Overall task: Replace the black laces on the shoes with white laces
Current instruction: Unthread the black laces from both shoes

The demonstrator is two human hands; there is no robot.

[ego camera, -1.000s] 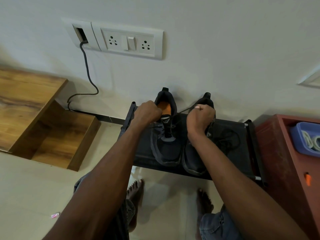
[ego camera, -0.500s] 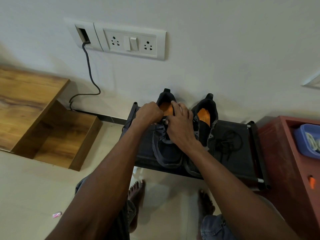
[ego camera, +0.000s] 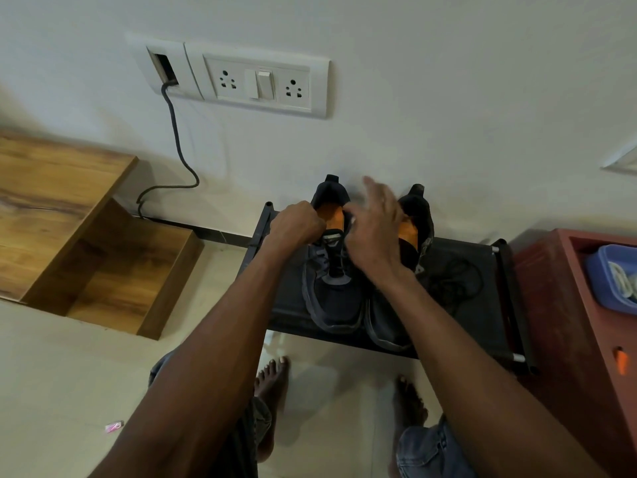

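Two dark shoes with orange insoles stand side by side on a black rack (ego camera: 482, 315), heels to the wall. The left shoe (ego camera: 332, 298) still carries a black lace (ego camera: 336, 262) along its tongue. My left hand (ego camera: 296, 224) is curled in a fist at the left side of that shoe's opening and grips the lace's end. My right hand (ego camera: 375, 232) hovers over the gap between the shoes, fingers spread and blurred, and partly hides the right shoe (ego camera: 418, 219). A loose black lace (ego camera: 455, 281) lies on the rack to the right.
A red cabinet (ego camera: 565, 305) stands to the right of the rack and holds a blue tub (ego camera: 603, 270) with white laces (ego camera: 620, 279) in it. A wooden shelf unit (ego camera: 103, 257) sits on the left. A cable (ego camera: 175, 139) hangs from the wall socket. My bare feet are below the rack.
My right hand swung from the right shoe's side over to the left shoe's tongue, and now lifts off with its fingers spread. My left hand stayed put.
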